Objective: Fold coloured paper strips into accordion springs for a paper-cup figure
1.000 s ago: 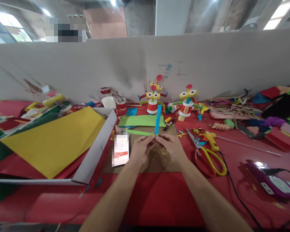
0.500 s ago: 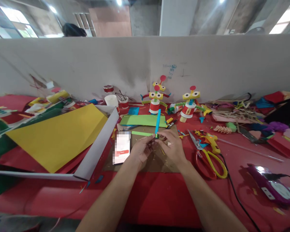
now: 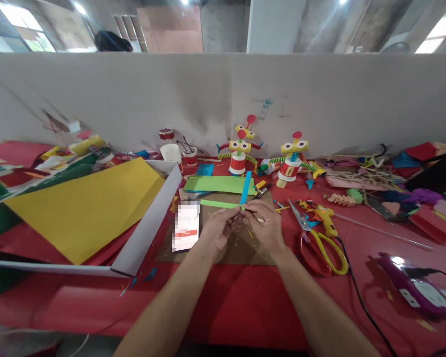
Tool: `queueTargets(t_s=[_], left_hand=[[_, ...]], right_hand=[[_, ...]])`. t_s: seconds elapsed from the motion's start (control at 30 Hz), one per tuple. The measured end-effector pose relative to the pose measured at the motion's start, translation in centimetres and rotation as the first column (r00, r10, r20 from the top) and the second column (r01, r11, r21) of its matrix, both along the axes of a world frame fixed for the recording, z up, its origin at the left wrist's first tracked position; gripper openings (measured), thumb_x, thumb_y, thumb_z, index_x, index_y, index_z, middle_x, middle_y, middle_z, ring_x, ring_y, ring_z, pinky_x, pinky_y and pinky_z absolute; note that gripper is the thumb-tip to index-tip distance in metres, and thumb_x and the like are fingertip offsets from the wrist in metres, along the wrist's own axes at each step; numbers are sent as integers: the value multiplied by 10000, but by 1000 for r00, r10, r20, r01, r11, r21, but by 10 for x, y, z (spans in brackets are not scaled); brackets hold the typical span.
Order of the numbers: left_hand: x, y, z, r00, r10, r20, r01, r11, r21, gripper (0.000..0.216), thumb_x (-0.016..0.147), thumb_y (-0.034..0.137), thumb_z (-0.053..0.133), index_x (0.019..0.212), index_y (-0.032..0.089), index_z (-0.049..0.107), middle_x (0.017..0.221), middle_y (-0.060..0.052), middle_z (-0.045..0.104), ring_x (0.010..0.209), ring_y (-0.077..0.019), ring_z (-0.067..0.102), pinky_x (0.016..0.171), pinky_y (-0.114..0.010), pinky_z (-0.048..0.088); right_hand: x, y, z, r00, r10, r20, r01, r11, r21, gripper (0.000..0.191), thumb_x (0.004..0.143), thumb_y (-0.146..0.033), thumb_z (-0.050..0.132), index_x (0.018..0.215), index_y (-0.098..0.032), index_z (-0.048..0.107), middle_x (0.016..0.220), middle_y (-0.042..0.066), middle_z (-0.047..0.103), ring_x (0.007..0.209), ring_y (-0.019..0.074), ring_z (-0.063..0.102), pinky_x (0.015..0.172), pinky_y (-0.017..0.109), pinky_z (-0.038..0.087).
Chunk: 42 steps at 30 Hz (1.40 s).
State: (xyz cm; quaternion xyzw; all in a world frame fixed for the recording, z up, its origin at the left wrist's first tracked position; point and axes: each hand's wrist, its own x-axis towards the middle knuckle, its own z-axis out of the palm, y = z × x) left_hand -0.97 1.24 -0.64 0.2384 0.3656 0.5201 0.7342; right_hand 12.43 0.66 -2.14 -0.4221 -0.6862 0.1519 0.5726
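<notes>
My left hand point(image 3: 220, 225) and my right hand point(image 3: 264, 222) meet over a brown board point(image 3: 241, 255), fingertips pinched together. Between them they grip the joined ends of two paper strips. The green paper strip point(image 3: 219, 204) runs out to the left, and the blue paper strip point(image 3: 246, 187) points up and away from me, roughly at a right angle to it. Where they cross, my fingers partly cover the small folded part. Just left of my left hand lies a lit phone point(image 3: 186, 228). Behind the strips is a wide green paper sheet point(image 3: 219, 184).
Scissors point(image 3: 321, 248) and a yellow glue gun point(image 3: 327, 220) with a black cord lie on the right, near a purple power strip point(image 3: 418, 287). A white box point(image 3: 148, 228) with coloured paper stands left. Paper-cup figures point(image 3: 290, 168) stand by the grey partition point(image 3: 134, 99).
The blue strip has swung slightly to the right and now shows its flat face. At the joint, green paper has folded over where a darker edge showed. Both hands stay in nearly the same place.
</notes>
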Motion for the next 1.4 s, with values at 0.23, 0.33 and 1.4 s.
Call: queueTargets(t_s=[0.23, 0.33, 1.4], left_hand=[[1, -2, -1, 999, 46, 9, -46, 998, 36, 137, 590, 159, 765, 627, 121, 639, 629, -5, 629, 593, -79, 573, 611, -192, 452], [2, -1, -3, 997, 76, 12, -76, 997, 30, 156, 589, 183, 767, 658, 129, 638, 650, 4, 621, 603, -76, 569, 624, -191, 449], [-6, 2, 1, 991, 132, -3, -131, 989, 64, 167, 596, 127, 760, 751, 130, 699, 755, -56, 702, 697, -129, 657, 744, -244, 521]], right_hand=[[-5, -3, -4, 999, -36, 7, 36, 999, -30, 111, 825, -250, 582, 886, -259, 675, 908, 47, 655, 875, 189, 612, 805, 350, 497], [-13, -8, -4, 998, -46, -42, 43, 996, -78, 120, 807, -272, 601, 910, -249, 657, 936, 55, 644, 891, 188, 599, 830, 352, 482], [-7, 2, -3, 879, 135, -457, -332, 861, -384, 227, 715, -266, 650, 937, -223, 630, 912, 34, 678, 829, 184, 629, 755, 331, 502]])
